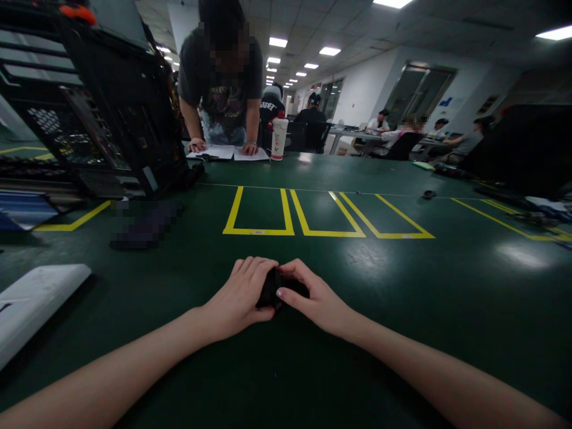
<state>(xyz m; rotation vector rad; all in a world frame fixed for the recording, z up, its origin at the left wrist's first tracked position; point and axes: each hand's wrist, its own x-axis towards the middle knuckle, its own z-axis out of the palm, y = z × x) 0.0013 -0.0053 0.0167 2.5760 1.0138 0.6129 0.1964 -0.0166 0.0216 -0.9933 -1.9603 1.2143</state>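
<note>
A small black object [270, 288] rests on the dark green table [277, 369] in front of me, between my two hands. My left hand [239, 297] is wrapped round its left side, fingers over the top and thumb at the near edge. At its right side, my right hand [315, 296] grips it between thumb and fingers. Its exact shape is hard to make out, since it is dark and partly covered. Beyond the hands, yellow tape outlines [259, 232] mark the table.
An open computer case [120, 119] stands at the back left, with a white box [40, 298] nearer me. Across the table a person [221, 89] leans over papers [218, 152] beside a white cup [279, 138]. A small black ring-like item [429, 194] lies at right.
</note>
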